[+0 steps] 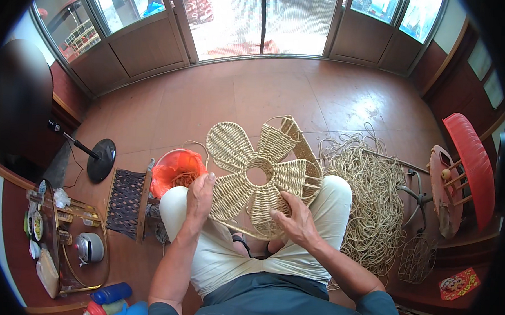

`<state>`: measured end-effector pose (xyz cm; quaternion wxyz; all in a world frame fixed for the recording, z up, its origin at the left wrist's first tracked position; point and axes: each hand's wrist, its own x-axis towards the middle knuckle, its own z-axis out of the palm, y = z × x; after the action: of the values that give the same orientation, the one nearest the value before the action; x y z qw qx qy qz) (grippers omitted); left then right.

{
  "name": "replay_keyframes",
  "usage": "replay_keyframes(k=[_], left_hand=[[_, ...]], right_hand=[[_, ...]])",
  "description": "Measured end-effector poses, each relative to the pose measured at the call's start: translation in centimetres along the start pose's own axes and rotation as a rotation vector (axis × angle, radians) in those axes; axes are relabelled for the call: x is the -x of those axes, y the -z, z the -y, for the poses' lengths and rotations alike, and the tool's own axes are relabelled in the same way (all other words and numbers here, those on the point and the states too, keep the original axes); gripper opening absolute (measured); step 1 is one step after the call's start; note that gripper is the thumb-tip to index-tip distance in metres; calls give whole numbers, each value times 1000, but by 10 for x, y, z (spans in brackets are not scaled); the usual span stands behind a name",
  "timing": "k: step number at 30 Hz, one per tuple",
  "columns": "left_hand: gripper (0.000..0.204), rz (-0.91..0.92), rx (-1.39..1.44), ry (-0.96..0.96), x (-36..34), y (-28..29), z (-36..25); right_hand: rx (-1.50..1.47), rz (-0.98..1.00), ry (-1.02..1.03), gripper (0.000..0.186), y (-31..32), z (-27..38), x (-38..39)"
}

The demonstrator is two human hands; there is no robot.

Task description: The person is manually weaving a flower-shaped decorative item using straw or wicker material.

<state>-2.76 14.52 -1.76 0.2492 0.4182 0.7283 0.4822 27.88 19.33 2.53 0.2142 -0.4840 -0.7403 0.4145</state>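
Woven flower mat [257, 174] on lap, btwn left hand [199, 195] & right hand [296, 220], seemingly gripped.

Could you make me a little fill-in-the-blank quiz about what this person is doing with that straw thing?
1. The woven straw piece on the person's lap is shaped like a ____.
2. At its middle is a round ____.
3. The bucket beside the left hand is coloured ____.
4. The loose pile of straw rope lies on the floor to the person's ____, past the right hand.

Missing words: flower; hole; orange; right
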Motion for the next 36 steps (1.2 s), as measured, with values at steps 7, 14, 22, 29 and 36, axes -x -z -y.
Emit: replay_keyframes(k=[7,14,22,29,36], left_hand=[[48,180,56,43,-17,26,-1],[39,313,449,99,-2,31,16],[39,229,404,161,25,11,40],[43,102,57,-24,17,15,31],[39,84,-255,47,38,24,0]], right_hand=[[-128,50,-45,88,-28,13,36],[-170,58,-111,97,-42,17,61],[-143,163,-151,94,-20,0,56],[-50,203,-103,93,-14,10,48],[-49,105,154,48,49,47,40]])
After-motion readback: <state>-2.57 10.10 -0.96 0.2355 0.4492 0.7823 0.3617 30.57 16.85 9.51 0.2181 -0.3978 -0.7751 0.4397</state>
